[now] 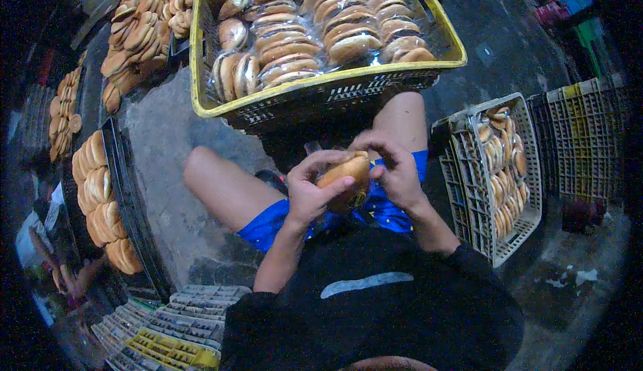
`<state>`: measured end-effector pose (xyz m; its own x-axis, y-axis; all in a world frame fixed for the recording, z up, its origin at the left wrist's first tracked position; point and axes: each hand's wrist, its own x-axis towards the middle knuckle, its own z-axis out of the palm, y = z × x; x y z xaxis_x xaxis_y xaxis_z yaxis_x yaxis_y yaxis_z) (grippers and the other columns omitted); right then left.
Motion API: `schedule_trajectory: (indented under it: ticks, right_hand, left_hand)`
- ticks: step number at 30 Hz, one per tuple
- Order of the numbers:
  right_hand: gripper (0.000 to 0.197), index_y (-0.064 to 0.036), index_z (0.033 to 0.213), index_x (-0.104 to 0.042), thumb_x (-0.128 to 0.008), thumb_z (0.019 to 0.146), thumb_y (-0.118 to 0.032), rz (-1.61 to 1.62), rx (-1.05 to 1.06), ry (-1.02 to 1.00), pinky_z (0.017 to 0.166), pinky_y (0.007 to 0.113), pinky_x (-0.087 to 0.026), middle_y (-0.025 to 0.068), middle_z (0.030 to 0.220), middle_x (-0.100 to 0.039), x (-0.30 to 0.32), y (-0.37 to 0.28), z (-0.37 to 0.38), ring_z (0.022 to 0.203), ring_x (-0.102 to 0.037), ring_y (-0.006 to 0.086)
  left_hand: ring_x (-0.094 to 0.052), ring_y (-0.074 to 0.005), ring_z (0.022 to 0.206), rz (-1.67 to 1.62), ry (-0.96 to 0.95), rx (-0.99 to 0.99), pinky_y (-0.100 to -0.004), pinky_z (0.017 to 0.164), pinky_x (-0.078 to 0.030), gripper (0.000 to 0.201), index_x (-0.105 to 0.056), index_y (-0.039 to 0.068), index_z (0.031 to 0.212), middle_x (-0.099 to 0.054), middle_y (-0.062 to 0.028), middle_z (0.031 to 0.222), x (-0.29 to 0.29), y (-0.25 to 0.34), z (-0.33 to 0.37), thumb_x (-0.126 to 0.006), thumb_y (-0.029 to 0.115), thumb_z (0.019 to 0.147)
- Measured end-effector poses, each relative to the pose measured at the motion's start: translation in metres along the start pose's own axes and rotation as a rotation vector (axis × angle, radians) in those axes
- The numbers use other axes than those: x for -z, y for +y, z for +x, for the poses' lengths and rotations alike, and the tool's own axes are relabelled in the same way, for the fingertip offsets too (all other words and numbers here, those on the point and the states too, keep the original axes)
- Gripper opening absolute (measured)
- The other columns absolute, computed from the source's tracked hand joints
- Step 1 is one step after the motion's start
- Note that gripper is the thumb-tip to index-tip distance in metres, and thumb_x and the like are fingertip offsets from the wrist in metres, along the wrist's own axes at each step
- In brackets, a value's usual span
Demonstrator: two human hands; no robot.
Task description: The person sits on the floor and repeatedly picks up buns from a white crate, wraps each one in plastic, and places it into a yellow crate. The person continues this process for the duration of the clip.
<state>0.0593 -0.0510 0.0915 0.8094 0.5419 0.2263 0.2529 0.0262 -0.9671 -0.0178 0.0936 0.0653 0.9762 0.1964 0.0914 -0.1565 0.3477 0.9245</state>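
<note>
Over my lap, my left hand is closed around a golden bread bun, with the thumb across its front. Some clear plastic film shows around the bun. My right hand is curled at the bun's upper right edge, slightly smeared by motion; what its fingers pinch is hidden. Just beyond my knees stands a black crate with a yellow rim, filled with rows of bagged buns lying on edge.
On my right, a pale plastic crate holds more buns. Unbagged buns line a dark tray on my left, and a large heap of buns lies farther off. Crates are at lower left. Another person's arm shows at far left.
</note>
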Motion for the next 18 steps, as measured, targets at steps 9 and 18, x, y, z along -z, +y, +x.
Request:
schedule_trajectory:
  ticks: [9, 18]
  right_hand:
    - [0.011, -0.0021, 0.084, -0.057, -0.056, 0.079, -0.012, 0.22, -0.279, -0.151, 0.076, 0.025, -0.039, 0.0046, 0.086, -0.052, 0.002, -0.018, 0.0, 0.085, -0.05, 0.0126]
    - [0.007, -0.0001, 0.08, -0.056, -0.056, 0.075, -0.004, -0.234, -0.192, -0.089, 0.064, 0.031, -0.045, 0.011, 0.074, -0.057, -0.01, -0.01, -0.012, 0.071, -0.057, 0.024]
  left_hand:
    - [-0.05, -0.0117, 0.075, 0.152, 0.01, 0.047, -0.0242, 0.07, -0.041, 0.014, -0.053, 0.0, 0.079, -0.053, -0.0044, 0.078, -0.007, 0.001, 0.011, -0.061, 0.011, 0.077]
    - [-0.053, -0.0093, 0.074, 0.321, 0.102, 0.133, -0.0225, 0.067, -0.044, 0.011, -0.053, 0.001, 0.083, -0.057, -0.0052, 0.079, -0.003, -0.004, -0.014, -0.06, 0.002, 0.075]
